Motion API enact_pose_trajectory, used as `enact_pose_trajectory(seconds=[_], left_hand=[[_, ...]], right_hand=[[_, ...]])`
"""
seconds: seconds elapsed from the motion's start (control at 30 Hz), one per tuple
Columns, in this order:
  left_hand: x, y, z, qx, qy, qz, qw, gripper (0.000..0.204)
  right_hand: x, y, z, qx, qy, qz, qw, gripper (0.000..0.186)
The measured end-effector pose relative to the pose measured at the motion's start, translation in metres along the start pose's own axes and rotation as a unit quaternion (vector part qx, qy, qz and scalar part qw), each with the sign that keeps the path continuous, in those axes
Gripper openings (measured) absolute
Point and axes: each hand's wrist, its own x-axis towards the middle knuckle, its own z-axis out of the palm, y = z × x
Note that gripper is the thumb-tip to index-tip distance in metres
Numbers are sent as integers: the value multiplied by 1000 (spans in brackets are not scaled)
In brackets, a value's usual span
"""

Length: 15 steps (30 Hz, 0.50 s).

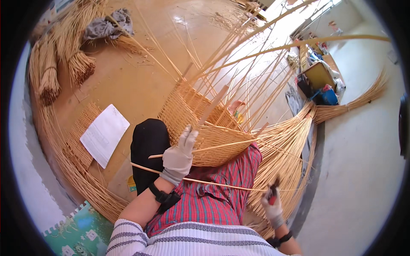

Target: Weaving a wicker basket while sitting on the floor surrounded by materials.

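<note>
A woven wicker basket (pixel 222 147) rests tilted on my lap, with long uncut canes fanning up from its rim. My left hand (pixel 178 155), in a pale glove, presses its fingers together against the basket's near left corner, beside a flat wooden stake (pixel 213 104). One cane runs past that hand along the basket wall. Another loose cane (pixel 222 184) lies across my lap below, reaching towards the right. Out to the right and lower, my gloved right hand (pixel 272 209) is closed around red-handled pruning shears (pixel 273 194), whose dark blades point up, apart from the basket.
Long canes (pixel 282 158) spread in a bundle at my right. Cane bundles (pixel 68 55) and a grey cloth (pixel 109 25) lie far left. A paper sheet (pixel 104 135) sits on a woven panel (pixel 77 138). A green foam mat (pixel 81 230) is near left.
</note>
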Motion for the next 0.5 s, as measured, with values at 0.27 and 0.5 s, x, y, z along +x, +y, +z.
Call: enact_pose_trajectory(seconds=[0.27,0.5], left_hand=[[-9,-4,-16,20,-85,-20,996,74],[-11,-4,-16,-1,-99,-26,995,76]], right_hand=[[162,-300,97,-539,-85,-482,686,53],[206,-401,207,-806,-249,-221,490,67]])
